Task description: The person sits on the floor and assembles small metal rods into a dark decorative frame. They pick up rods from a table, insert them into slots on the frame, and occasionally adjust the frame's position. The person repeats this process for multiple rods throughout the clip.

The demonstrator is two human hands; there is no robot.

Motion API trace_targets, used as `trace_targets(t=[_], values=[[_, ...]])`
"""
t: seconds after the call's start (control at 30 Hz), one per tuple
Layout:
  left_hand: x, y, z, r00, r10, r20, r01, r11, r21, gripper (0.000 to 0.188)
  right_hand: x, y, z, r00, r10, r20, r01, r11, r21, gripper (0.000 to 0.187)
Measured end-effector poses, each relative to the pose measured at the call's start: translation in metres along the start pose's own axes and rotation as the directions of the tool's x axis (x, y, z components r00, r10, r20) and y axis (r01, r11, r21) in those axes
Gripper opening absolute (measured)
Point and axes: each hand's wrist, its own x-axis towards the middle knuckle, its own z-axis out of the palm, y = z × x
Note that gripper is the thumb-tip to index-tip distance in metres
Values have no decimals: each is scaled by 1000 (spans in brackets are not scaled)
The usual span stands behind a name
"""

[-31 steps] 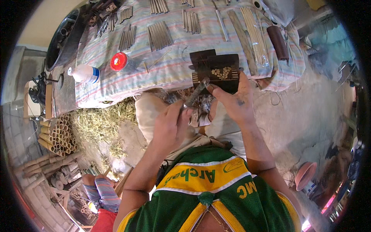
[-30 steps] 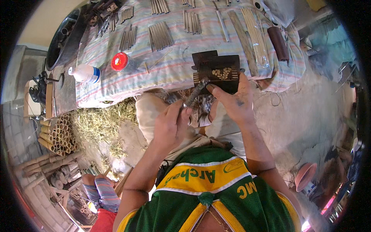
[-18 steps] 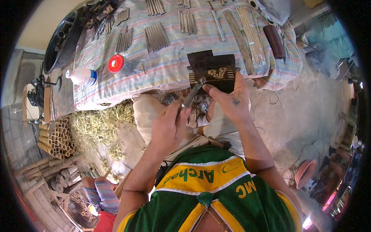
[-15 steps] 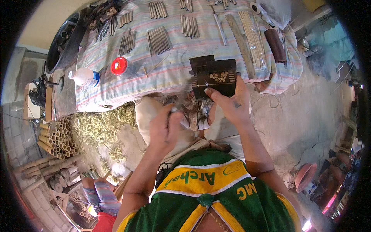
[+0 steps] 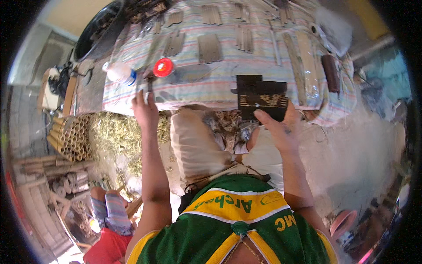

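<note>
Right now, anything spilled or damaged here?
Pale straw-like litter lies scattered over the floor on the left, looking spilled rather than stacked. The dark decorated piece in the right hand shows no clear damage.

The near shirt (image 5: 239,240) bears upside-down green lettering on its yellow band (image 5: 239,214) and yellow letters (image 5: 285,222) at right; the far-left bottle's (image 5: 118,72) label (image 5: 130,78) is too blurred to read.

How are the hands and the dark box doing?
Right hand holds box. Left hand at cloth, grip unclear. Bottle and jar just beyond it.
</note>
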Motion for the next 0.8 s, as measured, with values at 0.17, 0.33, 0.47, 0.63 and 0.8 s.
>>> trace_targets(t=[0.17, 0.33, 0.47, 0.63, 0.8], values=[[-36, 105, -18, 962, 178, 207, 69, 576, -815, 22, -2, 2, 2, 998, 59, -10, -59, 997, 43, 36], [-72, 189, -26, 908, 376, 182, -75, 574, -815, 18, -4, 4, 9, 1000, 0, 25, -3, 990, 138, 39], [-84, 209, -20, 938, 238, 251, 92, 528, -844, 14, -7, 7, 6, 998, -57, 4, 56, 991, 118, 36], [-92, 210, -8, 959, 216, 185, 30, 570, -821, 17, -10, 14, 4, 996, -88, 21, 86, 991, 102, 37], [-92, 209, -3, 943, 236, 235, 37, 628, -777, 20, -7, 18, 2, 997, -81, 0, 81, 996, -32, 36]])
